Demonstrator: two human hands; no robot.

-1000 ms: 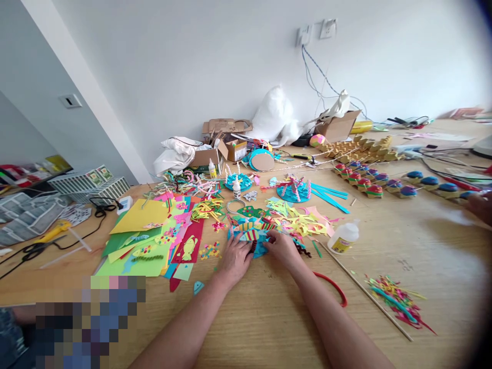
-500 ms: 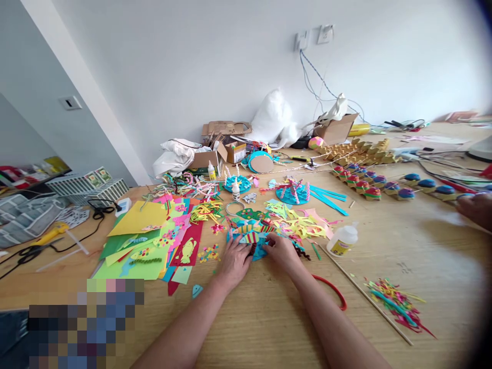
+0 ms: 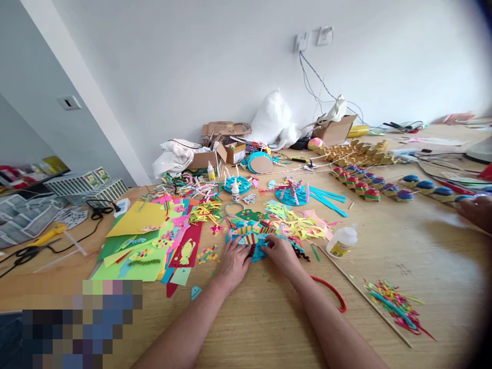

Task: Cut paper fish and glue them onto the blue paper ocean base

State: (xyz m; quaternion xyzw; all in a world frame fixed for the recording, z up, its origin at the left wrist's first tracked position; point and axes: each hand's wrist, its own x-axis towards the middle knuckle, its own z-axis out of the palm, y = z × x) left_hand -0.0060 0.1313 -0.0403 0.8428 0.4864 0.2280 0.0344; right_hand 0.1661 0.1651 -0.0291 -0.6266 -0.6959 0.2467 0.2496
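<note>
A blue paper craft point(image 3: 260, 252) lies on the table in front of me, with a striped paper fish point(image 3: 250, 239) on it. My left hand point(image 3: 235, 260) rests on the craft's left side, its fingers stretched out and touching the blue surface near the fish. At the right side, my right hand point(image 3: 283, 253) has its fingers bent and closed on the blue paper; the fingertips are partly hidden. Dark brown twisted pipe cleaners point(image 3: 302, 252) stick out beyond my right hand. Behind the craft is a green dotted paper piece point(image 3: 250, 215).
A glue bottle point(image 3: 343, 241) stands to the right, beside a long wooden stick point(image 3: 369, 297) and a red pipe cleaner point(image 3: 334, 292). Coloured paper sheets point(image 3: 134, 220) spread leftward. Another person's hand point(image 3: 476, 211) is at the right edge, near painted egg-carton strips point(image 3: 371, 195).
My hands stay in nearly the same place on the blue paper craft. The view has shifted slightly, and the other person's hand at the right has moved a little.
</note>
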